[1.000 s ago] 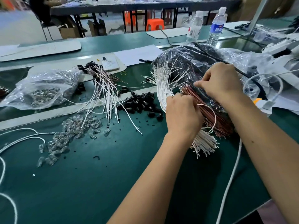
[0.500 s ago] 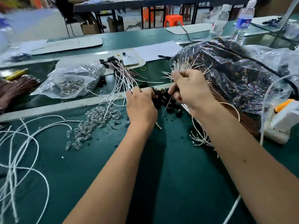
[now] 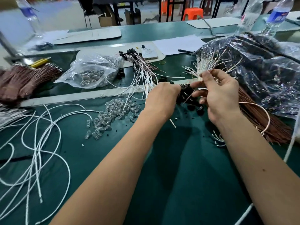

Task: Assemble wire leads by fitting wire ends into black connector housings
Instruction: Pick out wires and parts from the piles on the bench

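A heap of black connector housings (image 3: 189, 95) lies on the green mat between my hands. My left hand (image 3: 162, 97) reaches into the heap from the left. Its fingers curl down around a housing and the fingertips are hidden among the parts. My right hand (image 3: 222, 95) pinches a thin brown wire (image 3: 266, 117) near its stripped end, which points at the heap. The rest of that wire loops off to the right. A fan of white wires (image 3: 205, 65) sticks up just behind my right thumb.
Assembled leads (image 3: 141, 69) lie behind the heap. Clear bulbs (image 3: 116, 111) and a bag of them (image 3: 90, 73) sit to the left, with long white cables (image 3: 40, 135) and a brown wire bundle (image 3: 24, 80). More brown wires (image 3: 266, 127) and a dark plastic bag (image 3: 259, 70) fill the right.
Both hands left the wire bundle on the right and came to the black housings. My right hand brought one brown wire along. The view swung left.
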Available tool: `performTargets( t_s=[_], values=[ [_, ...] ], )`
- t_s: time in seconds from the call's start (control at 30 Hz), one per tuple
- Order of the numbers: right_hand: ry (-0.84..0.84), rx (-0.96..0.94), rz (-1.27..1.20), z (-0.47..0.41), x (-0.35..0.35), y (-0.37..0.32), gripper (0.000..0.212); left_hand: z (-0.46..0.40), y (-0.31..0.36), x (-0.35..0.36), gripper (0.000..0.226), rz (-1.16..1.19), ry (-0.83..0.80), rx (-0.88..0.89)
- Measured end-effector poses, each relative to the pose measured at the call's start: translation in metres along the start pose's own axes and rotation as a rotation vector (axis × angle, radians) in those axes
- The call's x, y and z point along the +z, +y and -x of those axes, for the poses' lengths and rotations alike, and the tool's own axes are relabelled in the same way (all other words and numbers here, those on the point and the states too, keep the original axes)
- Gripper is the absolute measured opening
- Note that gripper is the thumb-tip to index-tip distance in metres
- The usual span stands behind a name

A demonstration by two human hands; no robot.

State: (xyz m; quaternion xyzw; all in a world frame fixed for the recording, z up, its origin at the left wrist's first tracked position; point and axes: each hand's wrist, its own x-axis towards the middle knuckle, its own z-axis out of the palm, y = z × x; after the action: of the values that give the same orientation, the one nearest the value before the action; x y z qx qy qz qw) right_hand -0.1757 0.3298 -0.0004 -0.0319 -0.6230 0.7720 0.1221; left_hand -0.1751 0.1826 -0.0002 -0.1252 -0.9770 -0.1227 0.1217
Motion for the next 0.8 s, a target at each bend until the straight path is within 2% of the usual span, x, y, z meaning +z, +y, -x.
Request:
performTargets(
  t_s=[0.1, 0.17, 0.33, 0.53, 0.67, 0.8],
  values=[
    [-0.014, 0.004, -0.02, 0.007, 0.007, 0.01, 0.016, 0.012, -0.011, -0.006, 0.007, 0.32, 0.214, -0.169],
    [-0.046, 0.037, -0.033, 0.013, 0.015, 0.016, 0.016, 0.027, -0.02, -0.01, 0.01, 0.565, 0.324, -0.312],
    [-0.187, 0.119, -0.105, 0.029, 0.036, 0.03, 0.019, 0.073, -0.058, -0.002, 0.014, 0.868, 0.345, -0.5],
    [-0.289, 0.097, -0.127, 0.043, 0.039, 0.034, 0.012, 0.104, -0.074, 0.007, 0.017, 1.255, 0.41, -0.47],
    [-0.28, 0.078, -0.126, 0.048, 0.039, 0.033, 0.009, 0.101, -0.074, 0.008, 0.024, 1.195, 0.408, -0.401],
    [-0.259, 0.003, -0.065, 0.051, 0.041, 0.034, 0.009, 0.102, -0.072, 0.006, 0.032, 1.281, 0.421, -0.417]
  ],
)
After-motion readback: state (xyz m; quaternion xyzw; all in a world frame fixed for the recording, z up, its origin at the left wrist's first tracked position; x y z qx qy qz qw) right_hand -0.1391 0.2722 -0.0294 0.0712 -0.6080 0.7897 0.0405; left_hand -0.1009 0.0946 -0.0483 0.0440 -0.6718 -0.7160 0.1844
